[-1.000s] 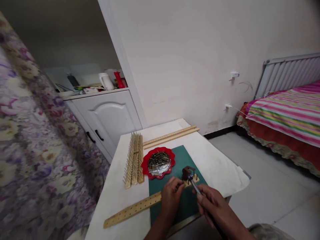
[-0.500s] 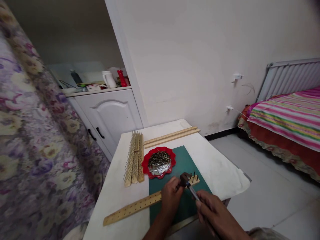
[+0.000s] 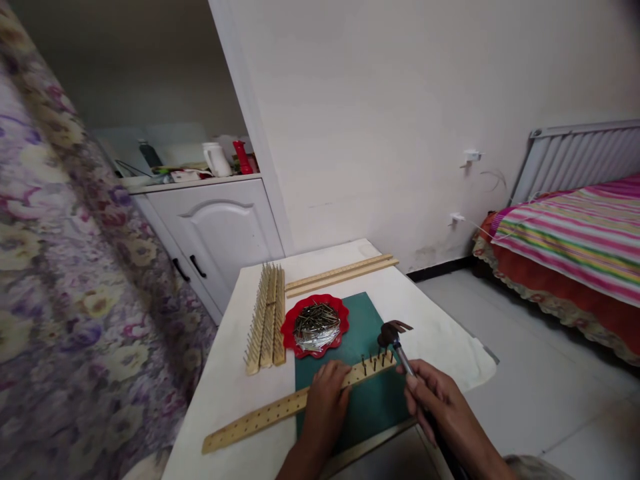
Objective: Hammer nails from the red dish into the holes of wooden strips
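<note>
A long wooden strip (image 3: 260, 420) with a row of holes lies slantwise across the green mat (image 3: 370, 407). Several nails stand in its right end. My left hand (image 3: 325, 400) lies on the strip's middle, fingers curled down on it. My right hand (image 3: 440, 407) is closed round the handle of a small claw hammer (image 3: 393, 333). The hammer's head hangs just above and right of the standing nails.
A red scalloped dish (image 3: 315, 327) full of loose nails sits on the mat's far left. Finished nail-studded strips (image 3: 265, 320) lie left of it. Two plain wooden strips (image 3: 340, 273) lie at the far edge of the white table (image 3: 230, 393). A bed (image 3: 575, 240) stands at right.
The hammer head has lifted off the nails and moved up and right. My left hand slid leftward along the strip, away from the nails, which now show.
</note>
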Available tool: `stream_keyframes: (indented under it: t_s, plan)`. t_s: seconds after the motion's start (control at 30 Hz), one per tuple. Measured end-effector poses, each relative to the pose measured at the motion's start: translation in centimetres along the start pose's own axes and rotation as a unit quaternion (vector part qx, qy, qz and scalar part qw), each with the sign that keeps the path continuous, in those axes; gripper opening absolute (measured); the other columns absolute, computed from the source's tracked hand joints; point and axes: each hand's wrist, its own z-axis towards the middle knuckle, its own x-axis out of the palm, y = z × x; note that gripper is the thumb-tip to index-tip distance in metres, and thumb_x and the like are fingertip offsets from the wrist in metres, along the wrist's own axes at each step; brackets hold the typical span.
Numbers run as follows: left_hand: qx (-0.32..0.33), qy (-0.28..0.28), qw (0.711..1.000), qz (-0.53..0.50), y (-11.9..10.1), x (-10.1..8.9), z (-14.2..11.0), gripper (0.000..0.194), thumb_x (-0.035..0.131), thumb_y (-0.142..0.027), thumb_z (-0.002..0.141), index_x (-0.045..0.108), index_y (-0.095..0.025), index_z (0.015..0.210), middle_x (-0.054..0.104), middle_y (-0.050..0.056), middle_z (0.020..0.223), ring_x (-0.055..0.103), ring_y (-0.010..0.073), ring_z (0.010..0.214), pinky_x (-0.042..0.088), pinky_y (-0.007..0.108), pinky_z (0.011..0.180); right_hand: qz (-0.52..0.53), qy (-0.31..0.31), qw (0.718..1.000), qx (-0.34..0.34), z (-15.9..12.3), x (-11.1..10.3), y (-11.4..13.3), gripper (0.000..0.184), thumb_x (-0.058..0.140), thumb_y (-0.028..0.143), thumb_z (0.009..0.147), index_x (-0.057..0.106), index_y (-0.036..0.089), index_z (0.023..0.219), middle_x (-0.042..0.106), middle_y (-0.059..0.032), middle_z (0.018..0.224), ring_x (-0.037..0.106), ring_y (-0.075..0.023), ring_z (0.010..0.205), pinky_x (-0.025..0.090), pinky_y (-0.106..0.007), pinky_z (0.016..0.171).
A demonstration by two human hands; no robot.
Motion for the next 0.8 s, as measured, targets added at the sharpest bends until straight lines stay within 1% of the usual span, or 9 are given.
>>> stream_keyframes:
  t_s: [0.1, 0.23, 0.3, 0.37, 0.43, 0.5, 0.6, 0.7, 0.8]
  plan:
    - [0.009, 0.001, 1.000, -0.004, -0.2, 0.7, 0.2, 0.033, 0.048, -0.010, 0.075, 0.061, -0.022, 0.103, 0.059, 0.008, 0.105, 0.052, 0.0238, 0.098, 0.040, 0.038, 0.086, 0.002, -0.002, 1.000, 0.000, 0.1, 0.0, -0.2, 0.034, 0.048, 0.050, 0.085, 0.050, 0.017, 0.094, 0.053, 0.0068, 0.055, 0.033, -0.0021, 0.027, 0.020, -0.015, 0.030]
    - [0.009, 0.012, 1.000, 0.002, -0.8, 1.1, 0.4, 0.033, 0.048, -0.012, 0.076, 0.060, -0.023, 0.105, 0.060, 0.007, 0.103, 0.052, 0.0241, 0.096, 0.040, 0.039, 0.086, -0.001, 0.003, 1.000, 0.007, 0.3, 0.2, -0.5, 0.034, 0.049, 0.050, 0.084, 0.050, 0.018, 0.093, 0.053, 0.0066, 0.055, 0.033, -0.0025, 0.027, 0.020, -0.016, 0.030]
    - [0.013, 0.015, 1.000, -0.003, -0.9, 0.6, 0.6, 0.032, 0.050, -0.014, 0.076, 0.060, -0.023, 0.105, 0.059, 0.007, 0.105, 0.051, 0.0240, 0.098, 0.040, 0.038, 0.087, -0.001, 0.004, 1.000, 0.008, 0.4, 0.2, -0.7, 0.035, 0.049, 0.052, 0.083, 0.049, 0.018, 0.093, 0.054, 0.0064, 0.055, 0.033, -0.0028, 0.027, 0.020, -0.016, 0.030]
    - [0.022, 0.004, 1.000, -0.013, -0.7, -0.7, 1.2, 0.026, 0.050, -0.017, 0.079, 0.060, -0.022, 0.103, 0.059, 0.008, 0.105, 0.052, 0.0232, 0.099, 0.040, 0.036, 0.087, 0.000, 0.003, 1.000, 0.009, 0.5, 0.1, -0.9, 0.036, 0.048, 0.053, 0.083, 0.049, 0.018, 0.094, 0.054, 0.0063, 0.055, 0.033, -0.0028, 0.026, 0.019, -0.016, 0.029]
    - [0.028, -0.018, 0.999, -0.015, -0.1, -2.4, 2.5, 0.021, 0.046, -0.021, 0.083, 0.060, -0.020, 0.098, 0.060, 0.008, 0.100, 0.053, 0.0219, 0.096, 0.040, 0.034, 0.084, 0.003, 0.001, 1.000, 0.011, 0.6, 0.0, -1.0, 0.037, 0.048, 0.054, 0.083, 0.048, 0.019, 0.094, 0.054, 0.0063, 0.055, 0.033, -0.0025, 0.026, 0.019, -0.016, 0.030]
    - [0.024, -0.036, 0.999, 0.000, 0.8, -4.2, 4.6, 0.020, 0.042, -0.020, 0.085, 0.061, -0.020, 0.092, 0.060, 0.007, 0.095, 0.053, 0.0208, 0.092, 0.040, 0.032, 0.080, 0.004, -0.003, 1.000, 0.010, 0.7, 0.0, -1.0, 0.036, 0.047, 0.053, 0.084, 0.048, 0.019, 0.093, 0.054, 0.0064, 0.055, 0.033, -0.0020, 0.027, 0.020, -0.016, 0.030]
    - [0.004, -0.045, 0.999, 0.011, 2.5, -5.9, 8.3, 0.016, 0.048, -0.015, 0.079, 0.063, -0.019, 0.083, 0.060, 0.005, 0.088, 0.053, 0.0195, 0.084, 0.039, 0.029, 0.075, 0.005, -0.001, 1.000, 0.011, 0.7, 0.1, -0.9, 0.035, 0.047, 0.052, 0.084, 0.048, 0.019, 0.093, 0.054, 0.0065, 0.056, 0.033, -0.0014, 0.027, 0.020, -0.016, 0.030]
    - [-0.005, -0.048, 0.999, -0.009, 3.8, -5.9, 11.5, 0.013, 0.052, -0.011, 0.074, 0.063, -0.016, 0.068, 0.059, 0.003, 0.075, 0.052, 0.0166, 0.073, 0.036, 0.025, 0.068, 0.008, -0.002, 1.000, 0.012, 0.8, 0.3, -0.9, 0.034, 0.047, 0.052, 0.085, 0.048, 0.019, 0.092, 0.054, 0.0065, 0.056, 0.033, -0.0010, 0.027, 0.020, -0.015, 0.030]
    - [-0.012, -0.063, 0.997, -0.042, 4.5, -4.8, 13.2, 0.018, 0.052, -0.011, 0.075, 0.058, -0.014, 0.058, 0.055, 0.001, 0.064, 0.050, 0.0143, 0.068, 0.033, 0.024, 0.065, 0.011, -0.001, 1.000, 0.014, 1.1, 0.4, -0.9, 0.034, 0.048, 0.052, 0.085, 0.049, 0.019, 0.091, 0.054, 0.0067, 0.055, 0.033, -0.0008, 0.027, 0.020, -0.015, 0.030]
